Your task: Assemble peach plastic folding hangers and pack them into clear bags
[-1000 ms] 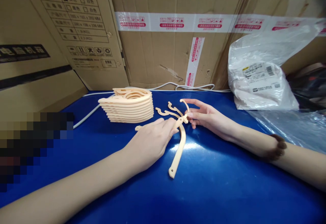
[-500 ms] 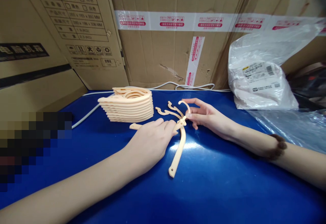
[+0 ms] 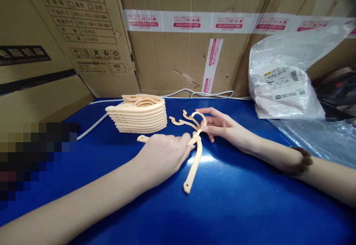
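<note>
A cream folding clothes hanger (image 3: pixel 194 167) lies across the middle of the blue tabletop, its arms spread out in several directions from a central joint. My left hand (image 3: pixel 164 152) is closed round one of its arms just left of the joint; that arm's holed end sticks out beyond my knuckles. With thumb and fingers, my right hand (image 3: pixel 218 126) pinches the curved hook at the joint's upper right. Two thin notched arms point up and left between my hands. Behind my left hand stands a neat stack of folded hangers (image 3: pixel 139 117) in the same cream colour.
Large cardboard boxes (image 3: pixel 172 59) wall off the back and left of the blue table (image 3: pixel 236 208). A white plastic bag (image 3: pixel 283 85) with a label stands at the back right, beside clear plastic film (image 3: pixel 328 137). A white cable (image 3: pixel 93 128) runs along the back and left.
The hook has turned slightly and now shows a rounder, wider curve. My left hand has shifted a little left with its arm of the hanger. Both hands keep their grip.
</note>
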Demonstrator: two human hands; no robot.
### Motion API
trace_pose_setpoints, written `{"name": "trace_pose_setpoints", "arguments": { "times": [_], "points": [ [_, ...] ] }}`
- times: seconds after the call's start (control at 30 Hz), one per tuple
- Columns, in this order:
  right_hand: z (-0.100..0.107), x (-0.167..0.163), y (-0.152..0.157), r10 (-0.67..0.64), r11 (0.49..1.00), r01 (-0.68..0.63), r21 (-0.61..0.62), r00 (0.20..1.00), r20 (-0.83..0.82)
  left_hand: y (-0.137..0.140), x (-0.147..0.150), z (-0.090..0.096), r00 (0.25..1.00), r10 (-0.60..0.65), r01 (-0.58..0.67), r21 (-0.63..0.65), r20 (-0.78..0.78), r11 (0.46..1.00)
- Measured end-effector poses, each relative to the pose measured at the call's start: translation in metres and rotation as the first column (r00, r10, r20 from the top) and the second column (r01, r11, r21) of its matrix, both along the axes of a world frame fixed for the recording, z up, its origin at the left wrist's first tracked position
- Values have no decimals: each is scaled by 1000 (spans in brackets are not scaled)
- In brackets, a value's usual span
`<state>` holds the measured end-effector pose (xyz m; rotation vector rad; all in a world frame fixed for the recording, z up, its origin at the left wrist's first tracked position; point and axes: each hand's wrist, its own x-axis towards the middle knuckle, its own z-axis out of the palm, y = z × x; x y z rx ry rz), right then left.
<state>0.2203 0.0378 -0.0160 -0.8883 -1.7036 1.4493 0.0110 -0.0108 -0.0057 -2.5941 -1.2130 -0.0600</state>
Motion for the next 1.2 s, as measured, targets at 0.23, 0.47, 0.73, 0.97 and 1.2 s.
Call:
{"name": "trace_pose_setpoints", "arguments": {
  "times": [0.23, 0.47, 0.73, 0.97, 1.2],
  "points": [
    [0, -1, 0, 12, 999, -13, 39, 1000, 25, 2, -2, -3, 998, -58, 59, 77, -12, 995],
    [-2, -1, 1, 23, 999, -25, 38, 999, 40, 1, -1, -2, 999, -46, 47, 22, -27, 999],
    [-1, -1, 0, 21, 1000, -21, -10, 1000, 13, -1, 0, -3, 998, -57, 57, 13, -37, 998],
    [0, -2, -1, 25, 999, -23, -44, 999, 28, 0, -1, -4, 997, -75, 76, 19, -25, 997],
    [-2, -1, -1, 47, 999, -46, -3, 997, 54, 0, -3, -4, 996, -93, 93, 34, -3, 995]
  ]
}}
